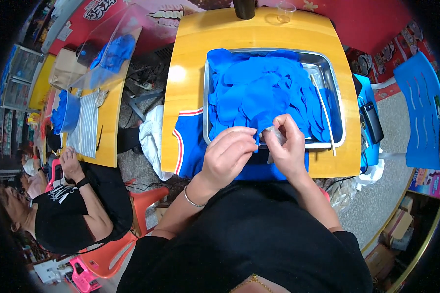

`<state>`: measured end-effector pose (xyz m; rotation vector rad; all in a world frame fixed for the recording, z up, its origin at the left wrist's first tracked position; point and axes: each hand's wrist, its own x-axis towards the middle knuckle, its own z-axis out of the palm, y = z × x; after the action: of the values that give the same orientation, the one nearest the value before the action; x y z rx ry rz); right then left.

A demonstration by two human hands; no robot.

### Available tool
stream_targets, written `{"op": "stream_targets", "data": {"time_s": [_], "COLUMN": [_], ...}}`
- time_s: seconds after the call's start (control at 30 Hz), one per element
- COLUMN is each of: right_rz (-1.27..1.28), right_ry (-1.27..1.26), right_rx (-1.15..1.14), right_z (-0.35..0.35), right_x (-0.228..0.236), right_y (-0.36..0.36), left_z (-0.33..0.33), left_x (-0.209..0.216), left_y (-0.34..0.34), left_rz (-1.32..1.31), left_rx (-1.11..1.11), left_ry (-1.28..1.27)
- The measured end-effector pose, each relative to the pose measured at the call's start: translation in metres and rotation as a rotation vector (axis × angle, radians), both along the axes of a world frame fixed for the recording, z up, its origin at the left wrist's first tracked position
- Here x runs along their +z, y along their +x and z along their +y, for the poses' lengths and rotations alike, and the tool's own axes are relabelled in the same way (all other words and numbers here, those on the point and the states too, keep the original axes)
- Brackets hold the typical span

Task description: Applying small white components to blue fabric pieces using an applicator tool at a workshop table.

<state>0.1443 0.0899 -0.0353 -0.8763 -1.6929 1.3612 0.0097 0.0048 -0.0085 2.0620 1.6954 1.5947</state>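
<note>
In front of me, a metal tray (339, 97) on the table is heaped with thin blue fabric pieces (237, 100). Over its near edge, my left hand (226, 157) pinches a small blue fabric piece (263, 120) with thumb and fingertips. My right hand (290, 152) is closed at the other side of the same piece. A bit of whitish, see-through material shows by its fingertips; I cannot make out what it is. A thin pale stick (322, 110) leans across the tray's right side. Beneath my wrists lies a blue garment (187, 141) with white and red trim.
A dark cup (244, 9) and a clear plastic cup (284, 12) stand at the yellow table's (190, 53) far edge. To the left, another person (76, 210) sits by a second table with a blue bowl (72, 111). A blue chair (418, 117) is at right, beyond a black phone (372, 123).
</note>
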Motion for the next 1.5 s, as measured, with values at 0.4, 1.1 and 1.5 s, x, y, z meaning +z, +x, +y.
{"op": "stream_targets", "data": {"time_s": [0.4, 1.1, 1.5], "right_rz": [-0.035, 0.047, -0.063], "right_ry": [-0.003, 0.408, 0.514], "right_rx": [0.061, 0.195, 0.017], "right_z": [0.0, -0.001, -0.001], "right_x": [0.007, 0.012, 0.007], "right_y": [-0.003, 0.0, -0.008], "left_z": [-0.005, -0.001, 0.002], "left_x": [-0.005, -0.019, -0.025], "left_y": [-0.002, 0.015, 0.027], "left_rz": [0.302, -0.816, -0.81], "left_rx": [-0.049, -0.046, -0.036], "left_ry": [0.085, -0.396, -0.324]}}
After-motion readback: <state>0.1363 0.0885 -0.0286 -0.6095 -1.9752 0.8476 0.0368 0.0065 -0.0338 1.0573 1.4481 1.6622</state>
